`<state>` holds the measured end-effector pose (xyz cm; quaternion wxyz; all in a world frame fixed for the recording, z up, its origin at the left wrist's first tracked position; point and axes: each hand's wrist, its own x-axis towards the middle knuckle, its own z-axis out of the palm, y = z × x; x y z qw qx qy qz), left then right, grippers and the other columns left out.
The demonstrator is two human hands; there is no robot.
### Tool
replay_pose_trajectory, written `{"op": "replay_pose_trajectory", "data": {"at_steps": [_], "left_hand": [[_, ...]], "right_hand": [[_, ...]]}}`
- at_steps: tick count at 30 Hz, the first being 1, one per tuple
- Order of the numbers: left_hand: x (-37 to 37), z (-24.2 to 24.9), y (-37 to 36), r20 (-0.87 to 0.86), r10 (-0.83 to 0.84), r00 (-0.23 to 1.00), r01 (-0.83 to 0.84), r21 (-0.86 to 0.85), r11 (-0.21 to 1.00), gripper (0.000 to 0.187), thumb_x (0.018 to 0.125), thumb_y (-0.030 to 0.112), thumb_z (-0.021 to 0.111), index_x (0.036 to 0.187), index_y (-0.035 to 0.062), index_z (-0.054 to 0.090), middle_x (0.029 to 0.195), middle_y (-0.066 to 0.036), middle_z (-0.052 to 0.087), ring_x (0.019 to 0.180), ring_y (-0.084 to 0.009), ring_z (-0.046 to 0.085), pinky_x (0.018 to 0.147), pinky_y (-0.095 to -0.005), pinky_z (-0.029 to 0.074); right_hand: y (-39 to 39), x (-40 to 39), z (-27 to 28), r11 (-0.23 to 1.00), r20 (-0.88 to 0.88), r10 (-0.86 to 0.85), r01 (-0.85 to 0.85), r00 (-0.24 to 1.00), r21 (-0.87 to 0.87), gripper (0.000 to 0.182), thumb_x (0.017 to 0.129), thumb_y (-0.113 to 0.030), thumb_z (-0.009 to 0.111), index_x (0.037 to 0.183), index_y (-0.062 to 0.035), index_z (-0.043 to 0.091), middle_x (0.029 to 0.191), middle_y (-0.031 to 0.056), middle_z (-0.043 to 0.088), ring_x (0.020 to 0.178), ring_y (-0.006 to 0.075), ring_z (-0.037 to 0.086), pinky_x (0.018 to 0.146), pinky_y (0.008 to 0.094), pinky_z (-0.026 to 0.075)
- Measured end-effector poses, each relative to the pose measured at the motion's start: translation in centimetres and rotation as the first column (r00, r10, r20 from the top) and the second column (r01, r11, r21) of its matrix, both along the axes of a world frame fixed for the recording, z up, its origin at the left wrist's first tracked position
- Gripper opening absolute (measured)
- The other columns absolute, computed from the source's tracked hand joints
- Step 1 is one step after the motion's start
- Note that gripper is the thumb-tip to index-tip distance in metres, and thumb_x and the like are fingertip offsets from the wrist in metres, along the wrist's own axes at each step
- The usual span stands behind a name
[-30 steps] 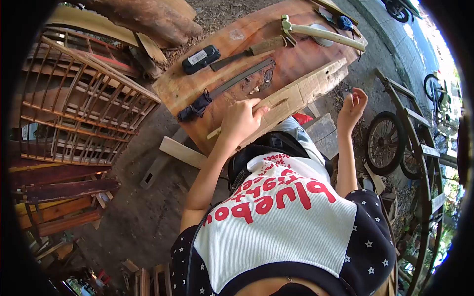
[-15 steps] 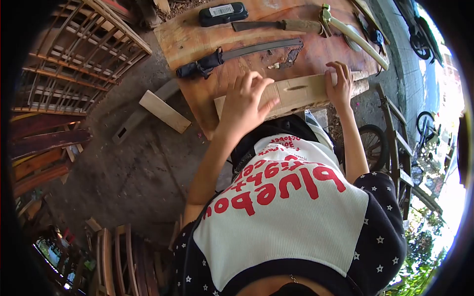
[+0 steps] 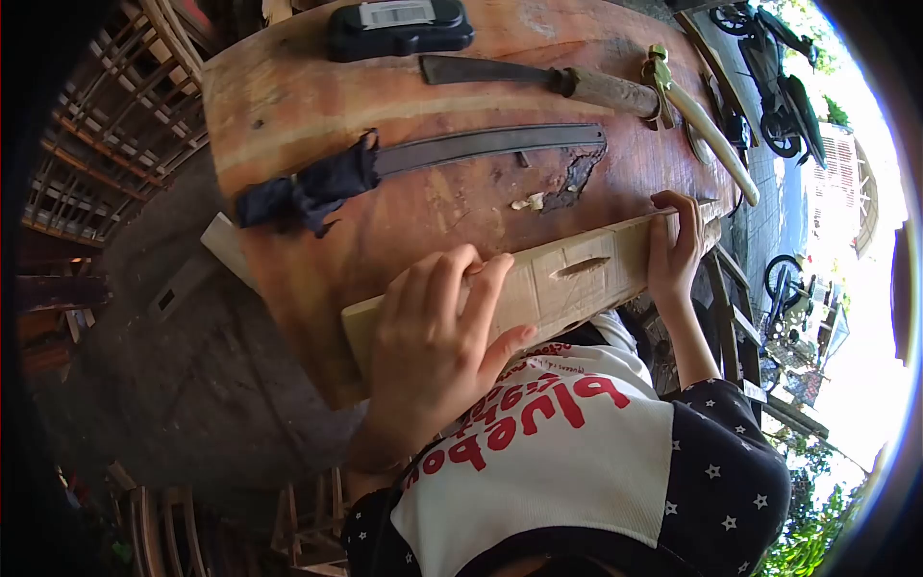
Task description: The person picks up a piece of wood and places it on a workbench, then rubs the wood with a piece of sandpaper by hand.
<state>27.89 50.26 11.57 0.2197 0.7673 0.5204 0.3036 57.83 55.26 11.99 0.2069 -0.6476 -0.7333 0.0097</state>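
A pale wooden beam (image 3: 538,284) with a dark slot in its face lies along the near edge of the wooden table (image 3: 423,216). My left hand (image 3: 433,337) spans the beam's left part, its fingers bent over the far edge and its thumb by the near side. At the beam's right end, my right hand (image 3: 678,252) grips it, fingers curled over the far edge. Beyond the beam lies a long blade (image 3: 490,149) with a cloth-wrapped handle (image 3: 312,192). My palms are hidden.
Farther back are a black case (image 3: 399,31), a wooden-handled knife (image 3: 495,72) and a tool with a long pale handle (image 3: 711,130). Another wood piece (image 3: 229,250) is left of the table. Slatted wooden frames (image 3: 125,125) stand at left, motorcycles (image 3: 784,87) at right.
The view has moved closer to the table. My left hand has come down onto the beam from a raised, spread pose. My right hand remains at the beam's right end.
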Motion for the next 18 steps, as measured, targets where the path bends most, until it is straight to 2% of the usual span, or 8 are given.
{"op": "replay_pose_trajectory", "data": {"at_steps": [3, 4, 7, 8, 11, 15, 17, 18], "left_hand": [[0.1, 0.9, -0.1, -0.071, 0.0, 0.997, 0.0, -0.002, 1.0, 0.065, 0.077, 0.057, 0.069, 0.12, 0.0092, 0.063, 0.105, -0.007, 0.055, 0.094, -0.0263, 0.057, 0.081, -0.0415, 0.046], [0.5, 0.6, -0.4, -0.123, 0.034, 0.992, -0.034, 0.004, 0.999, 0.083, 0.061, 0.065, 0.075, 0.123, 0.0118, 0.062, 0.108, -0.007, 0.054, 0.098, -0.0273, 0.057, 0.083, -0.0423, 0.046], [0.8, 1.5, -0.2, -0.259, 0.025, 0.966, -0.029, -0.01, 1.0, 0.095, 0.055, 0.072, 0.071, 0.129, 0.0141, 0.058, 0.11, -0.006, 0.051, 0.1, -0.0237, 0.055, 0.088, -0.0434, 0.046], [1.2, 1.8, -0.2, -0.279, 0.073, 0.958, -0.081, -0.019, 0.997, 0.103, 0.042, 0.068, 0.079, 0.129, 0.0172, 0.058, 0.11, -0.005, 0.05, 0.1, -0.0237, 0.055, 0.087, -0.0435, 0.045], [1.3, 1.4, -0.2, -0.246, 0.053, 0.968, -0.065, -0.038, 0.997, 0.099, 0.039, 0.059, 0.085, 0.126, 0.0183, 0.059, 0.11, -0.004, 0.05, 0.101, -0.0247, 0.055, 0.087, -0.0431, 0.046], [1.3, 1.3, -0.8, -0.173, 0.05, 0.984, -0.068, -0.099, 0.993, 0.1, 0.037, 0.041, 0.094, 0.125, 0.0093, 0.06, 0.118, -0.009, 0.048, 0.116, -0.0288, 0.05, 0.097, -0.042, 0.042], [1.1, 0.7, -0.6, -0.157, 0.039, 0.987, -0.054, -0.096, 0.994, 0.101, 0.038, 0.044, 0.093, 0.126, 0.0082, 0.059, 0.119, -0.009, 0.048, 0.117, -0.0284, 0.05, 0.098, -0.0418, 0.041], [1.0, 0.6, -0.6, -0.125, 0.029, 0.992, -0.042, -0.104, 0.994, 0.101, 0.04, 0.047, 0.093, 0.126, 0.0071, 0.059, 0.12, -0.009, 0.048, 0.118, -0.028, 0.049, 0.1, -0.0415, 0.041]], "right_hand": [[0.0, -0.1, 0.0, 1.0, -0.03, -0.008, 0.009, 1.0, 0.028, 0.019, 0.088, -0.011, 0.054, 0.104, -0.0043, 0.061, 0.096, 0.0127, 0.062, 0.097, 0.0311, 0.058, 0.093, 0.0406, 0.04], [0.0, 0.1, -0.1, 1.0, -0.036, -0.01, 0.01, 0.999, 0.021, 0.019, 0.087, -0.01, 0.055, 0.104, -0.0044, 0.061, 0.096, 0.013, 0.061, 0.097, 0.0308, 0.058, 0.092, 0.0399, 0.041], [-0.2, 0.7, -0.1, 1.0, -0.103, -0.002, 0.004, 0.995, 0.013, 0.021, 0.085, -0.006, 0.058, 0.105, -0.0049, 0.062, 0.095, 0.0128, 0.061, 0.097, 0.0302, 0.058, 0.089, 0.0388, 0.043], [-0.1, 0.7, 0.0, 0.997, -0.184, 0.078, -0.074, 0.98, 0.025, 0.021, 0.085, -0.006, 0.058, 0.106, -0.0048, 0.062, 0.095, 0.0124, 0.061, 0.098, 0.0303, 0.059, 0.089, 0.0389, 0.044], [1.0, 2.6, 2.2, 0.971, -0.325, 0.228, -0.19, 0.918, 0.146, 0.019, 0.087, -0.007, 0.061, 0.105, -0.0061, 0.064, 0.094, 0.0104, 0.065, 0.095, 0.0289, 0.062, 0.086, 0.0376, 0.047], [8.3, 11.6, 5.9, 0.925, -0.097, 0.238, -0.195, 0.966, 0.326, 0.009, 0.09, -0.009, 0.061, 0.096, -0.004, 0.067, 0.088, 0.0052, 0.07, 0.077, 0.0139, 0.066, 0.074, 0.0287, 0.05], [13.4, 14.9, 7.8, 0.993, -0.177, 0.019, 0.002, 0.984, 0.116, 0.057, 0.085, -0.041, 0.069, 0.133, -0.0115, 0.058, 0.103, 0.0228, 0.07, 0.091, 0.0314, 0.07, 0.081, 0.0477, 0.053], [15.2, 15.9, 8.1, 0.995, -0.194, 0.011, 0.009, 0.981, 0.101, 0.057, 0.085, -0.041, 0.069, 0.133, -0.0115, 0.058, 0.103, 0.0228, 0.07, 0.091, 0.0314, 0.07, 0.081, 0.0477, 0.053]]}}
